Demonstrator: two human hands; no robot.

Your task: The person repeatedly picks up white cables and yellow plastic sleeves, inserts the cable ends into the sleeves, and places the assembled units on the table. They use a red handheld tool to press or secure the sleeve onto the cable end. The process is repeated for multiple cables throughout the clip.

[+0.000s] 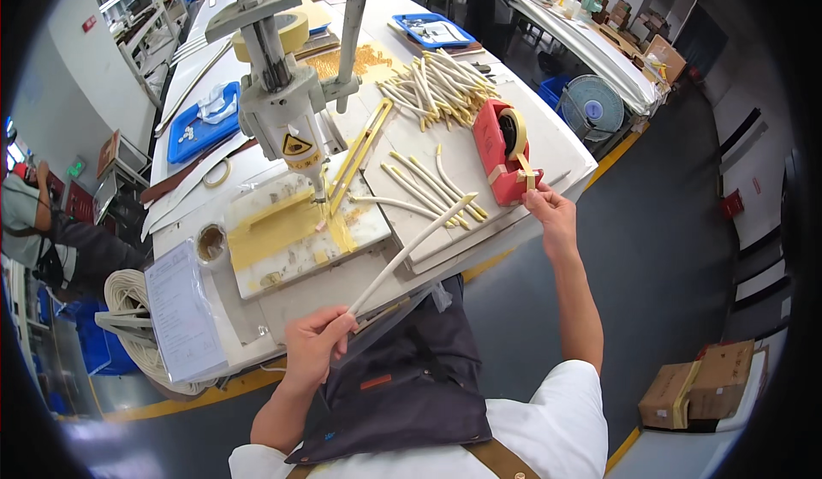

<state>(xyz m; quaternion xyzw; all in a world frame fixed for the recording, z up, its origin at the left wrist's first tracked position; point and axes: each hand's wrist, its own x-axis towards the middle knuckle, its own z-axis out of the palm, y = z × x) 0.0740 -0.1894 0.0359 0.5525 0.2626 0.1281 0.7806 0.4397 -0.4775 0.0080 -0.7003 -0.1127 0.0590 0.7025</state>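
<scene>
While gripping a white cord (pixel 402 261) near its lower end in the left hand (pixel 317 338), with thumb and fingers closed round it, pinching the loose end of yellow tape (pixel 525 164) between thumb and fingertips of the right hand (pixel 552 214), at the front of a red tape dispenser (pixel 491 145). Holding the cord aslant across the near edge of the table (pixel 561 149), with its yellowish far tip over a row of short cords (pixel 413 189) and near the dispenser; cannot tell whether touching them.
</scene>
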